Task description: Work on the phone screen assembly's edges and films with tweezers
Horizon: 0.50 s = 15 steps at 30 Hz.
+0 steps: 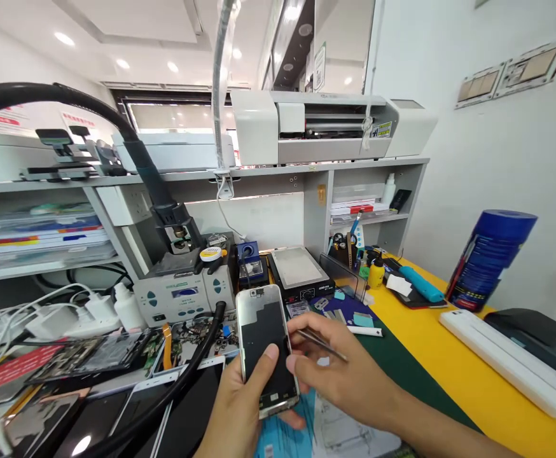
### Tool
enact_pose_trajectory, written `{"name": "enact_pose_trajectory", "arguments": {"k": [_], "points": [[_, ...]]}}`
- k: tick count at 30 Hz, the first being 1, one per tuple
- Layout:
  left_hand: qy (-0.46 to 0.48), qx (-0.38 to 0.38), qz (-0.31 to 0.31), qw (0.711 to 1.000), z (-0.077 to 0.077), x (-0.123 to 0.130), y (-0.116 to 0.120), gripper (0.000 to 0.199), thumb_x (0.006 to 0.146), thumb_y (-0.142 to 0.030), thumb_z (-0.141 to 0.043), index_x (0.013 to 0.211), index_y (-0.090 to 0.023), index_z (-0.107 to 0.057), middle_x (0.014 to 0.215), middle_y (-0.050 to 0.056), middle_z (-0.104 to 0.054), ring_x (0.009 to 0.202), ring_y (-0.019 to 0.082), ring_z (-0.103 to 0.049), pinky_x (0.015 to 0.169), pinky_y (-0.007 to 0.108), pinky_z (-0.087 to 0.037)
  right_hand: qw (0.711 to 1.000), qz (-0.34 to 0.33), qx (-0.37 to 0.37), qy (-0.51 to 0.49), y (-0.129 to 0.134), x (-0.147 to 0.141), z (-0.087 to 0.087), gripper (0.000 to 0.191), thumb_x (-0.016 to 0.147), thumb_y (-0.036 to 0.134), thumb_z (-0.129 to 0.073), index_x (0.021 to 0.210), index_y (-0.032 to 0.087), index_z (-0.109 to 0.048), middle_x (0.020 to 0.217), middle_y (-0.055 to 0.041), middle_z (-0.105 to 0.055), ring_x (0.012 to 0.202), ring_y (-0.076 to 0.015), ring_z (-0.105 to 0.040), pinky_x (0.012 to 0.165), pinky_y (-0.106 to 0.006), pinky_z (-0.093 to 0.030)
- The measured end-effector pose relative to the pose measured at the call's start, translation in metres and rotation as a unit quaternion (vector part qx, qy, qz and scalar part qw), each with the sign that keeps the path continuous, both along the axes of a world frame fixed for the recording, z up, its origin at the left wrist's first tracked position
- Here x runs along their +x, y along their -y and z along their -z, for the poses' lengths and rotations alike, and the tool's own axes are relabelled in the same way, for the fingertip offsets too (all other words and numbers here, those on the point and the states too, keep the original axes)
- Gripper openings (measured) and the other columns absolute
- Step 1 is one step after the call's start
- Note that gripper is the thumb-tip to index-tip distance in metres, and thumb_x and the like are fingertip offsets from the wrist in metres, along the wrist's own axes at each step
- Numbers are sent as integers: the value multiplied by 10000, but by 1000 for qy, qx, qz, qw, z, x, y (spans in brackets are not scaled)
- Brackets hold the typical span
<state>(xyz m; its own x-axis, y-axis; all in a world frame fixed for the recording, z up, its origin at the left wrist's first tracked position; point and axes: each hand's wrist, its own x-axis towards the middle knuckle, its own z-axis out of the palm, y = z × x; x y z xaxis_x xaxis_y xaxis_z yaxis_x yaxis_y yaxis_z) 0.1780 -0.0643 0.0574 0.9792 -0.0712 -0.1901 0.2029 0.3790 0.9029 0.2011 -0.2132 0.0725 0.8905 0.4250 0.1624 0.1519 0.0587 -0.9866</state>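
My left hand (242,391) grips an opened phone's frame (259,321) near its lower end, thumb pressed on the dark inner panel. The frame is tilted up towards me, with a silvery top and a small camera opening at the upper edge. My right hand (338,372) is closed around a slim metal tool (326,346). Its fingertips are beside the phone's right edge; whether they touch it I cannot tell. Under my hands lie a blue sheet (282,436) and a white paper with line drawings (340,432).
Several phones (192,407) and parts lie on the left, crossed by a black hose (196,356). Behind stand a hot-air station (182,292) and a heating plate (299,267). A blue can (492,254) and a white device (507,362) are on the right.
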Motion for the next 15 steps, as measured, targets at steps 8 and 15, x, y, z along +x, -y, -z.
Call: {"name": "enact_pose_trajectory", "arguments": {"k": [8, 15], "points": [[21, 10, 12, 1000, -1, -5, 0, 320, 807, -386, -674, 953, -103, -703, 689, 76, -741, 544, 203, -671, 582, 313, -533, 995, 43, 60, -73, -11, 5, 8, 266, 809, 391, -703, 877, 178, -560, 645, 66, -501, 490, -59, -439, 518, -224, -400], [30, 14, -5, 999, 0, -7, 1, 326, 745, -383, -740, 931, -115, -724, 696, 64, -745, 547, 209, -674, 606, 330, -538, 991, 59, 60, -104, -14, 3, 11, 292, 802, 445, -692, 864, 199, -548, 656, 71, -450, 526, -65, -406, 505, -201, -376]]}}
